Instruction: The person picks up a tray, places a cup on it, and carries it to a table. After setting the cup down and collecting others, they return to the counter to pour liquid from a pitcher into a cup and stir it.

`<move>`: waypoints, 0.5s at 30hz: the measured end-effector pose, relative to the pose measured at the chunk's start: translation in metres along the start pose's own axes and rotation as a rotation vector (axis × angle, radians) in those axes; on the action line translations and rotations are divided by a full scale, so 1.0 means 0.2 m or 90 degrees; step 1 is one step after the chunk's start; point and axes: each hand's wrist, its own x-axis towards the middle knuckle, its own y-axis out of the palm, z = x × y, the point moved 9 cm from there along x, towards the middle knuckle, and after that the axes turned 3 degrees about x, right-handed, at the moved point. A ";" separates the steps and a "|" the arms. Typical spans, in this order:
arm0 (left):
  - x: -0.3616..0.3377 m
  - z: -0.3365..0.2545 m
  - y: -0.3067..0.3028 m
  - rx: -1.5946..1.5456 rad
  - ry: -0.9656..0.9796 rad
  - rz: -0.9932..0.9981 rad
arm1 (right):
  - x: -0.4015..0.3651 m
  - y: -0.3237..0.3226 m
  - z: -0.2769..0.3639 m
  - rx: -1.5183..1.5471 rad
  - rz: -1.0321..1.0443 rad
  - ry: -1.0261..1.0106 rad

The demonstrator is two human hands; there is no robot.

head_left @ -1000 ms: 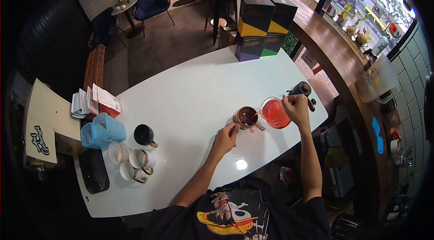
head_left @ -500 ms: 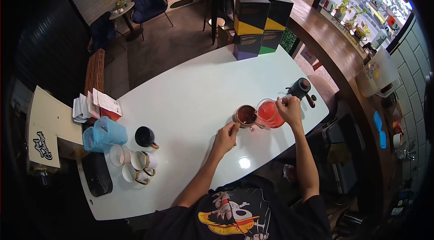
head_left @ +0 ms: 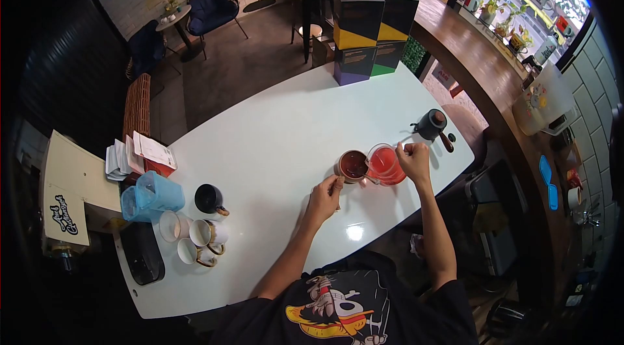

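Note:
My left hand (head_left: 325, 197) is closed at the near left side of a mug (head_left: 340, 167) that holds dark reddish-brown liquid; its handle is hidden by my fingers. My right hand (head_left: 414, 160) grips a clear glass jug (head_left: 388, 166) with red liquid inside. The jug is tilted toward the mug, its spout at the mug's right rim. Whether liquid is flowing is too small to make out. Part of a thin metal spoon handle (head_left: 372, 180) shows between the two vessels.
A black gooseneck kettle (head_left: 431, 125) stands right of the jug. Dark boxes (head_left: 359, 16) are stacked at the table's far end. On the left are a black mug (head_left: 208, 199), white cups (head_left: 203, 233), blue plastic containers (head_left: 159, 192) and a black tray (head_left: 144, 260).
The jug and my right hand have shifted slightly left toward the mug. My left hand stays at the mug. The whole view has moved a little.

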 end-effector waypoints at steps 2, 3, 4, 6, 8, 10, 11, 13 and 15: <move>0.00 0.00 0.00 -0.006 0.006 -0.001 | -0.01 -0.01 -0.02 0.021 -0.006 0.023; 0.00 0.00 0.00 -0.005 0.007 0.000 | -0.01 0.00 -0.03 0.022 -0.008 0.023; 0.00 0.00 0.00 -0.006 0.008 0.000 | -0.01 -0.01 -0.04 0.045 -0.026 0.017; 0.00 -0.01 0.00 -0.006 0.009 0.002 | -0.02 -0.02 -0.05 0.069 -0.046 0.013; 0.00 0.00 0.00 0.013 0.007 0.000 | -0.03 -0.02 -0.10 0.072 -0.034 0.062; 0.00 0.00 0.00 0.010 -0.007 0.009 | -0.05 -0.01 -0.16 0.095 -0.049 0.077; 0.00 0.01 0.01 0.006 -0.021 0.017 | -0.06 -0.01 -0.19 0.117 -0.064 0.090; 0.00 0.01 0.01 0.011 -0.029 0.023 | -0.08 -0.01 -0.24 0.167 -0.081 0.115; -0.01 0.00 0.01 0.017 -0.036 0.030 | -0.10 -0.01 -0.28 0.217 -0.100 0.141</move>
